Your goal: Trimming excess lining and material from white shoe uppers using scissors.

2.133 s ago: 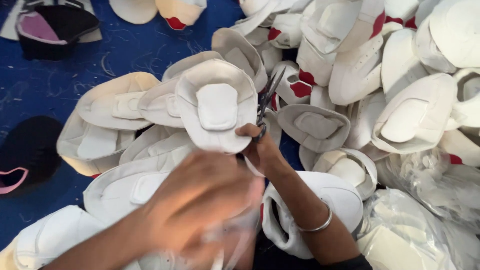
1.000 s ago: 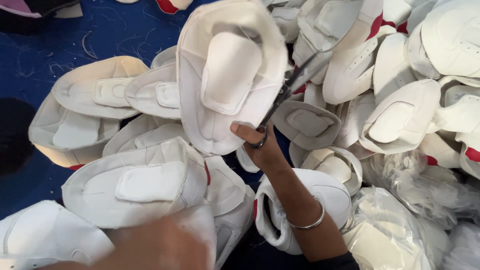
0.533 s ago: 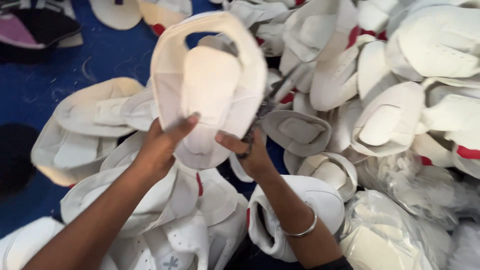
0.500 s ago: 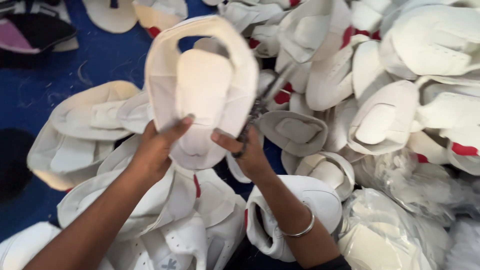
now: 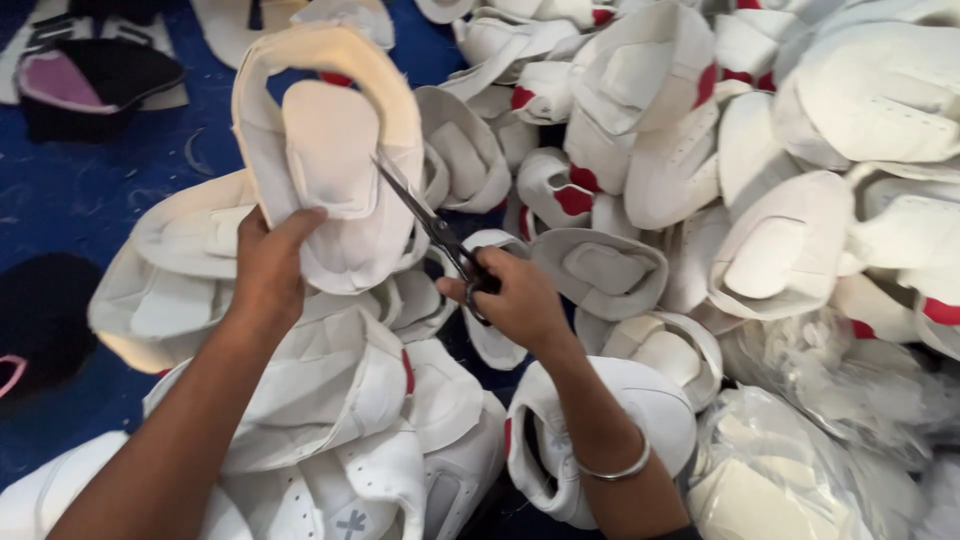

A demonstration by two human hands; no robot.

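My left hand grips the lower edge of a white shoe upper, holding it upright with its padded inner side facing me. My right hand is closed around the handles of black scissors. The blades point up and left and touch the right edge of the held upper. A thin metal bangle circles my right wrist.
A big heap of white shoe uppers with red patches covers the blue floor in front and to the right. Clear plastic bags lie at lower right. Dark pieces sit at the upper left.
My left hand came up and took hold of the upper, which turned and lifted. The scissors now reach its right edge; the view shifted slightly right.
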